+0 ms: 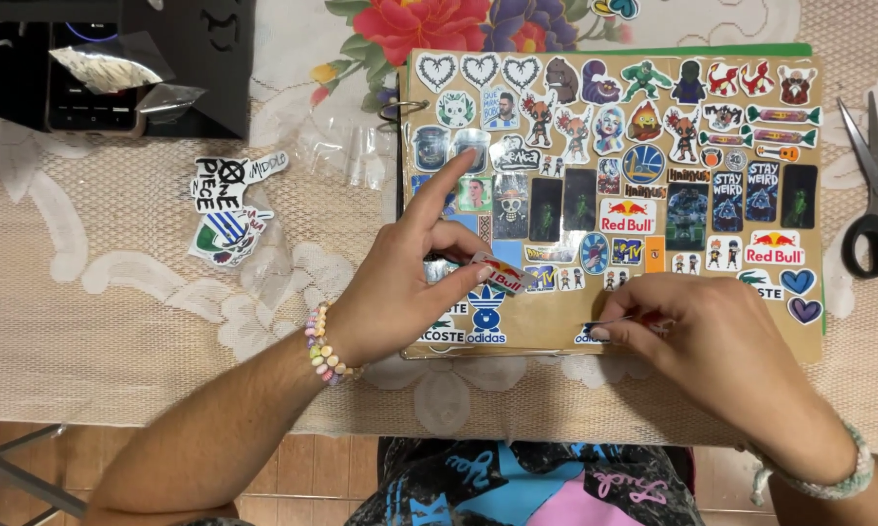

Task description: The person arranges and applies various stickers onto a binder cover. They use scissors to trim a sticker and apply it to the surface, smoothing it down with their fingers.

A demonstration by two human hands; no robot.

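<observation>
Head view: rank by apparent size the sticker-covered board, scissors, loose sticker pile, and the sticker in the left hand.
1. Sticker-covered board
2. Scissors
3. Loose sticker pile, close to the scissors in extent, so that order is unsure
4. Small sticker pinched by the left hand

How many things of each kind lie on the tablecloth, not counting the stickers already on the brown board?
Brown sticker board: 1
Scissors: 1
Loose sticker piles: 1
Clear plastic sleeves: 1
Dark box: 1
Total: 5
</observation>
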